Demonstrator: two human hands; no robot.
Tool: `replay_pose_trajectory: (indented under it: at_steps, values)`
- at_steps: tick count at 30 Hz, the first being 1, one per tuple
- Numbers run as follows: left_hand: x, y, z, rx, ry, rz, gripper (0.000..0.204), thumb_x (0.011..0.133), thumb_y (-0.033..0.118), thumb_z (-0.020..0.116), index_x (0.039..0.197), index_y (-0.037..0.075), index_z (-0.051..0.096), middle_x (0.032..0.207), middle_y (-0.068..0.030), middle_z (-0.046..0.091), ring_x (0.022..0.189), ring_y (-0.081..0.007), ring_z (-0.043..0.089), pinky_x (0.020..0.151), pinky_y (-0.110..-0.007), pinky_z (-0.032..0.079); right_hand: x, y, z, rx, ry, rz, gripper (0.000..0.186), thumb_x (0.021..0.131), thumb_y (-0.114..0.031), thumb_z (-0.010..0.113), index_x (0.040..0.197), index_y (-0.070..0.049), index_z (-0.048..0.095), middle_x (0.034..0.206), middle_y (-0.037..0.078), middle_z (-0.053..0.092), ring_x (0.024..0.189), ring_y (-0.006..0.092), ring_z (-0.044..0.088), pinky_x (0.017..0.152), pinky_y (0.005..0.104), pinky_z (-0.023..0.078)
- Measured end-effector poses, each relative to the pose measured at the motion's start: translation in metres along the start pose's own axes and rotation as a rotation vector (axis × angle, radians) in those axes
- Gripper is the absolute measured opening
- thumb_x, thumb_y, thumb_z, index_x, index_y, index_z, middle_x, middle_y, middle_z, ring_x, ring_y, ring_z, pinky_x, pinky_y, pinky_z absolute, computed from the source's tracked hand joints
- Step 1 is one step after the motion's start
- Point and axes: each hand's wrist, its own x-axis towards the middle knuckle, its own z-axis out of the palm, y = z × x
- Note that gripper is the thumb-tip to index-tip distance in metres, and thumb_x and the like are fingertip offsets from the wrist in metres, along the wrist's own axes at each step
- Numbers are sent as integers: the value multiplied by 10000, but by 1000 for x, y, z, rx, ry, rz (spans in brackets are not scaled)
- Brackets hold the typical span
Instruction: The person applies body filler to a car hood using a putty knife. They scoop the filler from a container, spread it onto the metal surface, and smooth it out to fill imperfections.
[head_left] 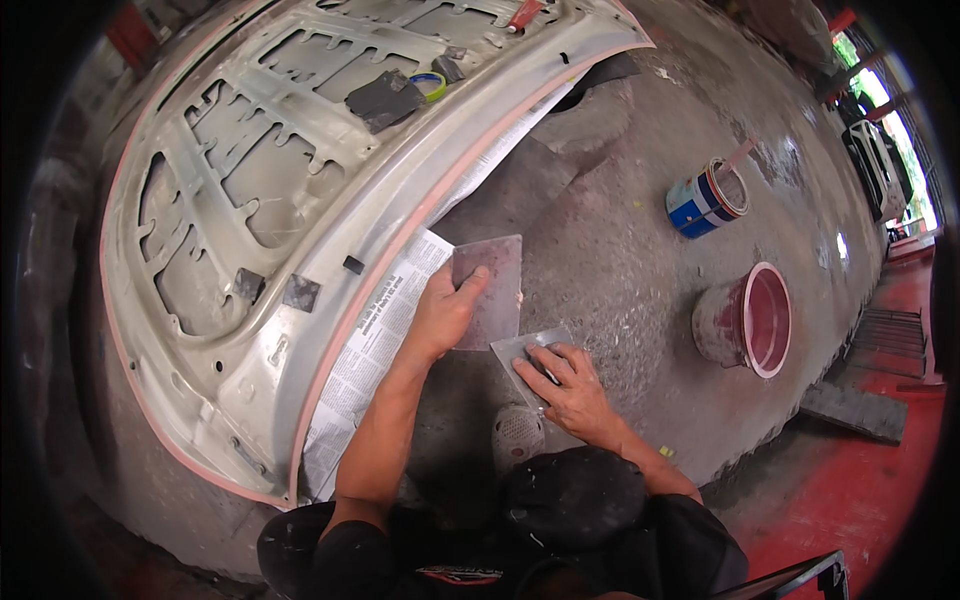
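Observation:
A flat, greyish-pink rectangular plate is gripped at its left edge by my left hand, the thumb lying on its face. My right hand holds a thin grey putty spreader, with fingers pressed on its upper face. The spreader's upper left corner is close to the plate's lower right corner; whether they touch I cannot tell. To the left of both hands lies a car hood, its ribbed underside up and a pink band along its edge. Newspaper lines the hood's near edge, beside my left forearm.
Dark sanding sheets and a yellow-green tape roll rest on the hood, with small dark pads nearby. On the concrete floor to the right stand a blue can with a stick in it and a pink-stained bucket. A dark slab lies farther right.

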Motion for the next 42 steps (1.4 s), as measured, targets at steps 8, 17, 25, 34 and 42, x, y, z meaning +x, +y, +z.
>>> replay_pose_trajectory:
  at_steps: [8,17,25,34,42]
  values:
    - [-9,18,0,104,-252,-232,366,953,201,545,1260,2,556,1110,-130,658,1049,-206,615,914,-329,464,-12,7,41,24,133,2,705,638,-15,658,1327,-109,541,1278,88,514,1070,331,475,910,449,414]
    - [-22,6,12,90,-559,-219,410,950,247,591,1269,-8,551,1153,-88,634,1079,-162,557,968,-306,415,0,83,34,-77,297,333,681,639,64,596,1303,-79,551,1253,151,520,1047,364,497,902,424,441]
    - [-9,20,-17,235,-410,-133,397,947,228,583,1263,-11,559,1181,-100,635,1075,-181,573,965,-318,427,2,122,65,355,275,786,441,806,-63,667,1235,-47,567,999,206,652,892,357,647,804,423,498]
    - [-9,4,-23,238,-334,-201,402,951,229,591,1257,-30,560,1174,-85,620,1065,-171,559,965,-325,423,90,229,47,859,963,737,324,905,-89,608,1194,32,524,1148,160,630,1033,207,593,904,335,455]
    - [-10,-25,-30,199,-253,-221,378,957,239,579,1228,-24,581,1159,-100,637,1067,-192,570,959,-325,425,175,330,8,1068,906,824,357,923,-91,611,1248,19,511,1161,116,623,1023,190,592,896,325,454]
